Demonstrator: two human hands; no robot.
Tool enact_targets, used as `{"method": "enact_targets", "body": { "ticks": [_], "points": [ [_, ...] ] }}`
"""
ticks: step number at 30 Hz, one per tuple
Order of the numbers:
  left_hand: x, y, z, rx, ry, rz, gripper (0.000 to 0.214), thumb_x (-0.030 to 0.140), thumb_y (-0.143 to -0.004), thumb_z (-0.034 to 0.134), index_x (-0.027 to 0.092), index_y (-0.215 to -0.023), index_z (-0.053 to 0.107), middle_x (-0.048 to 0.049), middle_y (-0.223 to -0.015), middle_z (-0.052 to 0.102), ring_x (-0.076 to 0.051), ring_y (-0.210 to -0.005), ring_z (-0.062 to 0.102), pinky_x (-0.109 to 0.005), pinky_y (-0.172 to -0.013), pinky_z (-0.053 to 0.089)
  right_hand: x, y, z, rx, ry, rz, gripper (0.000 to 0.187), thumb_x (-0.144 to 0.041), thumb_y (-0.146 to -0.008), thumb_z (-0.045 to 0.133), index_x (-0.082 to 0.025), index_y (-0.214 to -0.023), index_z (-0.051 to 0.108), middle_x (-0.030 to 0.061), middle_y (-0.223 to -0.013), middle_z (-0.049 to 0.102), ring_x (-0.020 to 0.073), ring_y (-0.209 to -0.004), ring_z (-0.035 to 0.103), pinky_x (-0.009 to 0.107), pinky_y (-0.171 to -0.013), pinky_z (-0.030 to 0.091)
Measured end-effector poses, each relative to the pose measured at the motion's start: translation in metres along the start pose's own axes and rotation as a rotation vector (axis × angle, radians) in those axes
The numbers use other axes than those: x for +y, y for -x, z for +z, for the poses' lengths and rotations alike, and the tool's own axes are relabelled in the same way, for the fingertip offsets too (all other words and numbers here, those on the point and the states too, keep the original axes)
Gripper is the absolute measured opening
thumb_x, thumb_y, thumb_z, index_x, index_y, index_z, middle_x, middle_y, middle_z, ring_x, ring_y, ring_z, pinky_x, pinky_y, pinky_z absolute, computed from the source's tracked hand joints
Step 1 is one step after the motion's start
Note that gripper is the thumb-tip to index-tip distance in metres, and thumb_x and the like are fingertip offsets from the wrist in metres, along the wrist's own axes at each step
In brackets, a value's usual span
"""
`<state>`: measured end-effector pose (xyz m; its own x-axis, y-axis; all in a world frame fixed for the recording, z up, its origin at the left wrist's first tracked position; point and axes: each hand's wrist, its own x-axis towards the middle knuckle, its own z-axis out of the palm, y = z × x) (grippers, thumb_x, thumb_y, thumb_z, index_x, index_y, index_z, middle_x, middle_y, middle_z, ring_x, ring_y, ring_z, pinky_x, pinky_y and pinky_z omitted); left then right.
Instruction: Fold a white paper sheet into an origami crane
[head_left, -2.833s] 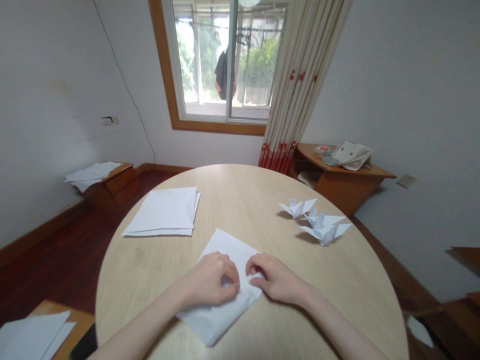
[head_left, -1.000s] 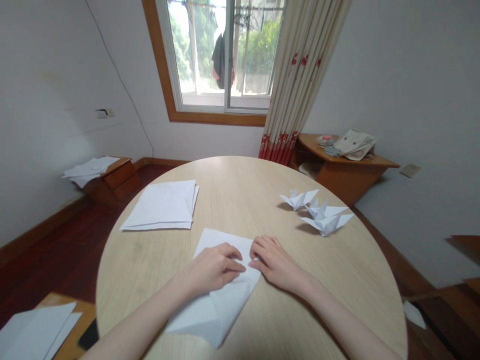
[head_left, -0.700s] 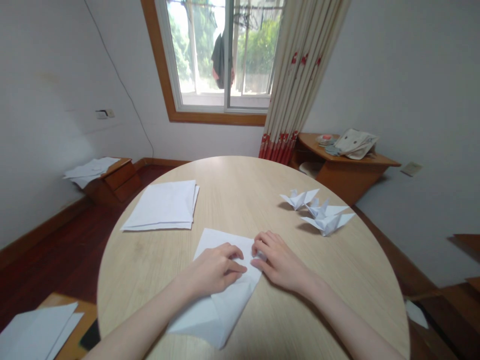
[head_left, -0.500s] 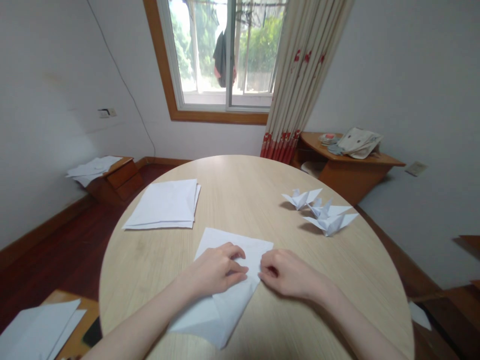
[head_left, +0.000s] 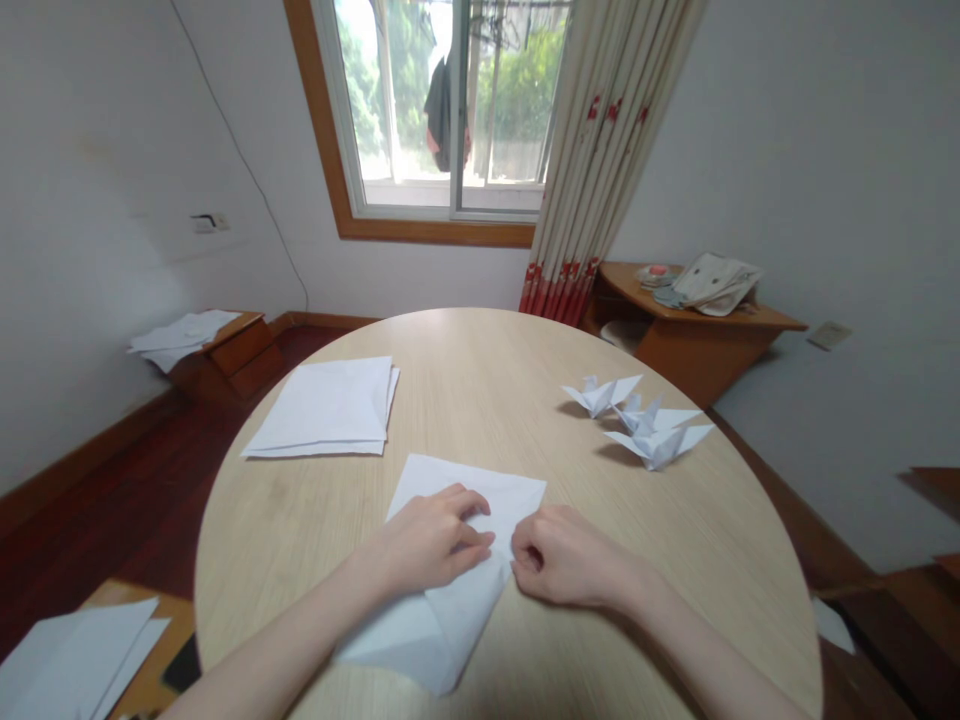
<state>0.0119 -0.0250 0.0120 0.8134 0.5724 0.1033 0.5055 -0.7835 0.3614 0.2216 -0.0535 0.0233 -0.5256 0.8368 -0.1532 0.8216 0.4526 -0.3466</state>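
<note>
A partly folded sheet of white paper (head_left: pixel 469 610) lies on the table in front of me, its right side turned over in a flap. My left hand (head_left: pixel 442 535) rests on it with the fingers spread and bent, pressing it down. At the paper's right edge, my right hand (head_left: pixel 559 555) is closed, thumb and curled forefinger against the folded edge; its fingertips are partly hidden. Three folded paper cranes (head_left: pixel 656 447) stand close together at the table's right.
A stack of white square sheets (head_left: pixel 322 405) lies on the left of the round wooden table (head_left: pixel 465 350). More paper (head_left: pixel 75 650) sits on a lower surface at bottom left. A wooden desk (head_left: pixel 712 340) with a cloth bag (head_left: pixel 720 283) stands behind, at right.
My right hand has slid slightly left and down along the paper's edge, its fingers curling tighter. My left hand and the paper stay where they were.
</note>
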Motion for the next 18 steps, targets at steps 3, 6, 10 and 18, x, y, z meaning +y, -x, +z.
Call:
{"method": "enact_targets", "body": {
  "ticks": [3, 6, 10, 18],
  "points": [
    [0.000, 0.000, 0.000, -0.001, 0.003, -0.003, 0.022, 0.031, -0.093, 0.053, 0.025, -0.097, 0.075, -0.0040, -0.114, 0.062, -0.021, -0.102, 0.058, -0.029, -0.079, 0.049, -0.001, 0.000, 0.001, 0.018, 0.041, -0.007, 0.017, -0.015, -0.068, 0.054, -0.017, -0.052, 0.059, -0.0013, -0.050, 0.055, 0.0094, -0.046, 0.035, 0.024, -0.049, 0.024],
    [0.001, -0.001, -0.001, -0.006, 0.001, 0.001, 0.023, 0.031, -0.093, 0.053, 0.025, -0.097, 0.074, -0.0043, -0.115, 0.062, -0.021, -0.102, 0.058, -0.029, -0.079, 0.049, 0.001, -0.001, 0.002, 0.039, 0.075, -0.006, 0.017, -0.015, -0.068, 0.052, -0.017, -0.053, 0.060, 0.0004, -0.053, 0.059, 0.0102, -0.047, 0.038, 0.025, -0.050, 0.024],
    [0.000, 0.000, -0.001, 0.008, 0.013, 0.012, 0.024, 0.032, -0.093, 0.052, 0.025, -0.096, 0.075, -0.0043, -0.115, 0.062, -0.021, -0.102, 0.058, -0.029, -0.080, 0.049, 0.007, -0.003, 0.001, 0.054, 0.092, 0.025, 0.018, -0.015, -0.069, 0.053, -0.018, -0.054, 0.062, 0.0010, -0.054, 0.061, 0.0112, -0.049, 0.043, 0.026, -0.052, 0.025],
    [0.000, 0.001, 0.000, 0.010, 0.013, 0.013, 0.025, 0.033, -0.094, 0.051, 0.025, -0.097, 0.074, -0.0044, -0.115, 0.062, -0.021, -0.103, 0.057, -0.030, -0.080, 0.049, 0.018, -0.005, -0.004, 0.083, 0.039, 0.120, 0.018, -0.016, -0.070, 0.053, -0.018, -0.055, 0.063, 0.0008, -0.055, 0.061, 0.0118, -0.053, 0.046, 0.025, -0.053, 0.025]
  ]
}}
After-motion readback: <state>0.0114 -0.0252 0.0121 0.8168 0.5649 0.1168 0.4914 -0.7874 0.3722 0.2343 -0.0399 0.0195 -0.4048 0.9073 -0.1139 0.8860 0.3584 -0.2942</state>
